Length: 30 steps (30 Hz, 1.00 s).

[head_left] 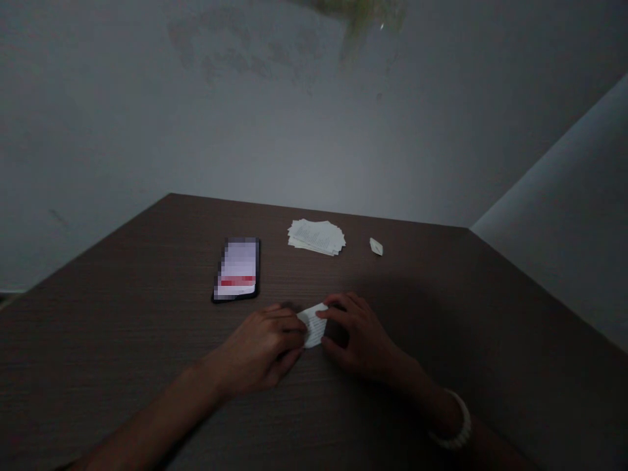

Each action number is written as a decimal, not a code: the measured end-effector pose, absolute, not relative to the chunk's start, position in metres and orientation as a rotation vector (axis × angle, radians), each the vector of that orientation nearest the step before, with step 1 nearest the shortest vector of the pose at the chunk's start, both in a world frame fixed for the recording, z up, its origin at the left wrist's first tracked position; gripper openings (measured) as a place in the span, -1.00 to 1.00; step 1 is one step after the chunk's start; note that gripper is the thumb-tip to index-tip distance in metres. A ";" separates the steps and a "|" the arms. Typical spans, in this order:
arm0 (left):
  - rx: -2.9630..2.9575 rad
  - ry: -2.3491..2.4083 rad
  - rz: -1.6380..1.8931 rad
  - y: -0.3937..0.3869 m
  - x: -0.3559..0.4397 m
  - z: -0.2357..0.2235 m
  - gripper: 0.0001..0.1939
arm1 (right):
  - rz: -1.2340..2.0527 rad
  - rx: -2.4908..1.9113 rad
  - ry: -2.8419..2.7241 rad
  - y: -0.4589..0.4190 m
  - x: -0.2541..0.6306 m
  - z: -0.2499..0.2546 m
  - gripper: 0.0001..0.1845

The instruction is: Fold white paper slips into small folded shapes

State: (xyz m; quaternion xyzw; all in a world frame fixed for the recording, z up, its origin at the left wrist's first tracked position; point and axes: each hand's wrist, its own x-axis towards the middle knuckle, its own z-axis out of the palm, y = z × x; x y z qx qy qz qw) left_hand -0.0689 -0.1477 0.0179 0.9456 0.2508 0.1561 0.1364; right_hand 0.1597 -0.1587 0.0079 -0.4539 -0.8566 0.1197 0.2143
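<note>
Between my hands a small piece of printed white paper [314, 325] lies at the tabletop, its left and right ends partly covered by fingers. My left hand [269, 347] is closed on the paper's left end, thumb toward me and fingers on the far side. At the right end, my right hand [356, 333] curves over the paper, its fingertips and thumb closed on that edge. A pale beaded bracelet [461, 425] circles my right wrist.
A phone [238, 268] with a lit, blurred-out screen lies left of my hands. Farther back rests a pile of printed paper slips [316, 237], with a small folded paper [376, 246] to its right. The brown table [122, 281] meets a stained wall [314, 150] behind.
</note>
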 end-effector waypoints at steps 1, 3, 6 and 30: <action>2.738 0.721 0.452 -0.148 -0.069 0.018 -0.79 | 0.336 -1.264 -2.372 -0.159 0.159 0.009 -0.58; 2.739 0.716 0.455 -0.147 -0.069 0.019 -0.79 | 0.348 -1.278 -2.364 -0.160 0.158 0.010 -0.59; 2.742 0.712 0.475 -0.147 -0.068 0.020 -0.78 | 0.359 -1.302 -2.354 -0.159 0.156 0.011 -0.60; 2.619 0.746 0.495 -0.147 -0.068 0.024 -0.83 | 0.320 -1.329 -2.344 -0.160 0.157 0.009 -0.62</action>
